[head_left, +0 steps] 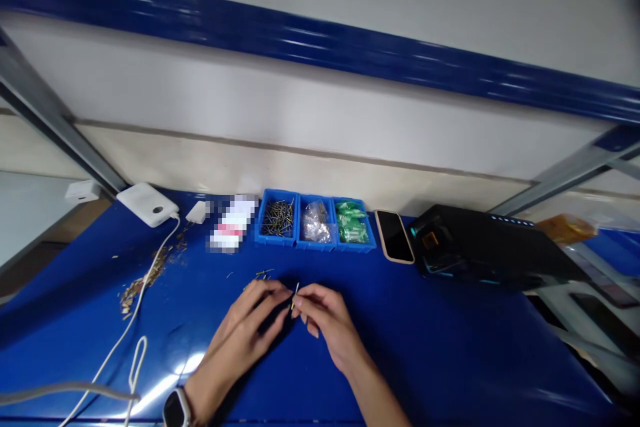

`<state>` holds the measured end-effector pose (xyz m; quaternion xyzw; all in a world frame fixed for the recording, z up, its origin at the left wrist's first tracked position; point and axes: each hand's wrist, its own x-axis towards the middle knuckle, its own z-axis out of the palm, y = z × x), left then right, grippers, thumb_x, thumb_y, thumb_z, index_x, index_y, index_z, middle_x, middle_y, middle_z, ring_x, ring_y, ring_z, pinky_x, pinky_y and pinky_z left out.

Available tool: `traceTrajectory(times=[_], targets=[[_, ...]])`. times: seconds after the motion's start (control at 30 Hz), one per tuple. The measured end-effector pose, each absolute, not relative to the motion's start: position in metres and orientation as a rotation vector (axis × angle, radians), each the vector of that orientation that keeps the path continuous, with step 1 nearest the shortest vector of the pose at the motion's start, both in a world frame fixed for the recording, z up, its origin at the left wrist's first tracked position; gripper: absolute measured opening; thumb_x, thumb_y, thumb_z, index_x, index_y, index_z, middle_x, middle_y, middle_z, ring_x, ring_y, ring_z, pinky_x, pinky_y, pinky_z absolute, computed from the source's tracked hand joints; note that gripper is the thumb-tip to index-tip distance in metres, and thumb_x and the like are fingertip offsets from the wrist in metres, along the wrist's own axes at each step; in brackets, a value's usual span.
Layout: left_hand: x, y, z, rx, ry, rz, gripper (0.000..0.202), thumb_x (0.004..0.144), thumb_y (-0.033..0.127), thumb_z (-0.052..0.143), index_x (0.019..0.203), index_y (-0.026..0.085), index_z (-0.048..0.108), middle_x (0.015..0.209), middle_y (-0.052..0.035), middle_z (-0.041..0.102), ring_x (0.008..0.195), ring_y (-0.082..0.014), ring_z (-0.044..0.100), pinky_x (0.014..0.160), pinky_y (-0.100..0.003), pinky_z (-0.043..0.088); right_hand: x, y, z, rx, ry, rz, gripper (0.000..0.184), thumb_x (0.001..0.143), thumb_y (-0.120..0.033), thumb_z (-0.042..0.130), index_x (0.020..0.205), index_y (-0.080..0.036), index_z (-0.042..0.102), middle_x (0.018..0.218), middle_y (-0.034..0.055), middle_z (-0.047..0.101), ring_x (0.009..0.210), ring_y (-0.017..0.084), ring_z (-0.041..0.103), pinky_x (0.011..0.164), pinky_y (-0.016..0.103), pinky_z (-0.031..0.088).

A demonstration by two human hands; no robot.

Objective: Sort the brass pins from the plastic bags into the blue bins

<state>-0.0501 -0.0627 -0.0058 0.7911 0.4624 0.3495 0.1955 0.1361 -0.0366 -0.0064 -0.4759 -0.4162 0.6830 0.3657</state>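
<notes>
My right hand (330, 323) pinches a thin pin-like piece (297, 289) between thumb and fingertips. Its upper end is pale and its lower end yellowish; it stands tilted over the blue table (430, 347). Close on the left side of the piece is my left hand (250, 320), its fingers bent and a gap between them and the thumb. Nothing shows in that gap. Just beyond the left hand lie a few small dark and brassy pins (265, 273), partly hidden by the fingers.
Along the back stand blue bins with metal pins (278, 219), clear plastic bags (317, 223) and green packets (351, 220). To their right are a phone (395, 236) and a black box-shaped device (465, 247). At left lie a white power bank (147, 204), its cable (143, 293) and brown debris (134, 290).
</notes>
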Motion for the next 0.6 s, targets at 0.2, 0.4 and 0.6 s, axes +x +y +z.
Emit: traceTrajectory(times=[0.2, 0.4, 0.6], targets=[[-0.029, -0.068, -0.008, 2.084, 1.287, 1.116, 0.021, 0.096, 0.026, 0.059, 0.117, 0.022, 0.061, 0.109, -0.0061, 0.066, 0.100, -0.0178, 0.065, 0.086, -0.028, 0.054, 0.132, -0.050, -0.010, -1.062, -0.392, 1.927, 0.028, 0.064, -0.029, 0.087, 0.076, -0.017, 0.065, 0.060, -0.0070, 0.042, 0.051, 0.005, 0.030, 0.045, 0.018, 0.016], [-0.032, -0.065, 0.000, 2.139, 1.163, 1.128, 0.020, 0.099, 0.019, 0.053, 0.116, 0.023, 0.063, 0.106, -0.0044, 0.067, 0.096, -0.0152, 0.066, 0.085, -0.025, 0.054, 0.133, -0.053, -0.006, -1.037, -0.504, 1.883, 0.032, 0.073, -0.036, 0.082, 0.072, -0.018, 0.057, 0.056, -0.0071, 0.041, 0.051, 0.007, 0.026, 0.044, 0.020, 0.015], [-0.033, -0.061, 0.012, 2.176, 1.140, 1.127, 0.023, 0.097, 0.017, 0.057, 0.119, 0.021, 0.061, 0.109, -0.0067, 0.064, 0.101, -0.0163, 0.064, 0.088, -0.027, 0.054, 0.131, -0.056, -0.003, -1.081, -0.646, 1.766, 0.039, 0.080, -0.046, 0.076, 0.071, -0.019, 0.049, 0.056, -0.0067, 0.043, 0.051, 0.007, 0.029, 0.044, 0.021, 0.020]])
